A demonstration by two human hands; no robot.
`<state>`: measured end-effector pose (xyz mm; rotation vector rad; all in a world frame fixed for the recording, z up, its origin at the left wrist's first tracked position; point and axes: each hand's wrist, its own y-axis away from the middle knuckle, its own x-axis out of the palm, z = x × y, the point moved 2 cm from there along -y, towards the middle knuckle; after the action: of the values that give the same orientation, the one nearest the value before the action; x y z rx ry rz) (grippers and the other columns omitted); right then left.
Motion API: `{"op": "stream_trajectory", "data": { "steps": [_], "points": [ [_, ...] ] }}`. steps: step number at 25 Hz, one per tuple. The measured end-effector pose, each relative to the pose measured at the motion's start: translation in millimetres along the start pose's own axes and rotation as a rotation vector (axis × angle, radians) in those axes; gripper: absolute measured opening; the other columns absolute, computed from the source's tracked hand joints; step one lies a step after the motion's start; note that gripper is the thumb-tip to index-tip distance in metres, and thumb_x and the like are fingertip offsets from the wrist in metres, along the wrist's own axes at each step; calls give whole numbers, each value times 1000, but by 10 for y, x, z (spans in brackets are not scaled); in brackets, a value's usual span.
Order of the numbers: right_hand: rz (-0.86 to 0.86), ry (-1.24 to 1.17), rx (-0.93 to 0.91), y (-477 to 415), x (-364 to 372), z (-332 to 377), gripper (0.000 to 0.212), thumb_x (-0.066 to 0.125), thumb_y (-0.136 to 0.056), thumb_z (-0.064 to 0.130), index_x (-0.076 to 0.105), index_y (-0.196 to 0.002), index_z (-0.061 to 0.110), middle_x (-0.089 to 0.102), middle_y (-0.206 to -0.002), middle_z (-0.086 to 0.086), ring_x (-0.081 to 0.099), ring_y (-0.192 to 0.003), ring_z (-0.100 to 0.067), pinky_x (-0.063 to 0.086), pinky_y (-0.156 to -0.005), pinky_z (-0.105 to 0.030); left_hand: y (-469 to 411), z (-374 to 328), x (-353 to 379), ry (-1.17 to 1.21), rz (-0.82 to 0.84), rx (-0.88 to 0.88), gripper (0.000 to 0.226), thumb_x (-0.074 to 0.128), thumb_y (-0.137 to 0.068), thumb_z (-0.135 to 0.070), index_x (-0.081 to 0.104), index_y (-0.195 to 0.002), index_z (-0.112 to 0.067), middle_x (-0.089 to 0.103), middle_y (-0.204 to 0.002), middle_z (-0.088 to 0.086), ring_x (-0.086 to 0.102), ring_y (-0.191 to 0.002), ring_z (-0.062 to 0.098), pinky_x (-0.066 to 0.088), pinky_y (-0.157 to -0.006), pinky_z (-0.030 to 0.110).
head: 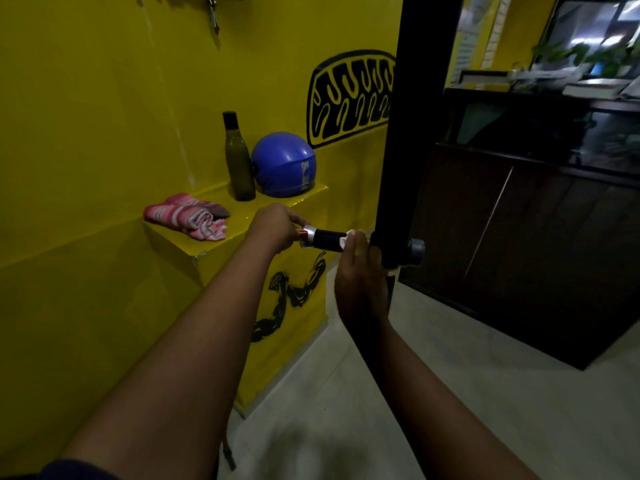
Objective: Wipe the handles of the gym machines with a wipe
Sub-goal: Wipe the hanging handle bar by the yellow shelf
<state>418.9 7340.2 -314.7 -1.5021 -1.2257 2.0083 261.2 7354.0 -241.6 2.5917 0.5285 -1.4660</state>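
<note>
A short black handle (329, 238) with a silver collar and red end cap sticks out leftward from a black machine upright (412, 133). My left hand (275, 227) grips the handle's outer end at the silver collar. My right hand (360, 271) is wrapped around the inner end next to the upright, pressing a white wipe (347, 236) against the handle; only small bits of the wipe show past my fingers.
A yellow ledge (207, 240) on the yellow wall holds a folded pink striped cloth (190, 216), a dark bottle (239, 161) and a blue helmet (284, 164). A dark wooden cabinet (519, 244) stands right of the upright. Pale floor lies below.
</note>
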Motion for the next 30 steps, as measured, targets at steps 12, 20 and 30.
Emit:
{"op": "stream_trajectory", "data": {
  "steps": [12,20,30],
  "points": [
    [792,-434,20,-1142,172,422,32,53,-95,15,60,-125,6,64,-120,-13,60,-107,-27,47,-85,-32,166,132,145,360,-197,-132,7,67,-87,-15,69,-80,-14,72,-90,15,68,-86,30,57,-79,47],
    [1441,-394,336,-1354,205,278,25,41,-99,12,59,-94,-5,63,-100,-18,66,-73,-25,52,-72,-28,205,34,180,388,-246,-140,9,73,-82,-15,69,-77,-10,71,-83,14,69,-80,27,59,-75,44],
    [1017,95,15,-1177,47,253,22,56,-91,20,63,-108,9,62,-114,-11,58,-106,-29,41,-86,-33,221,-19,228,327,-242,-134,23,68,-87,-12,63,-109,-15,65,-110,15,63,-97,31,54,-77,39]
  ]
}}
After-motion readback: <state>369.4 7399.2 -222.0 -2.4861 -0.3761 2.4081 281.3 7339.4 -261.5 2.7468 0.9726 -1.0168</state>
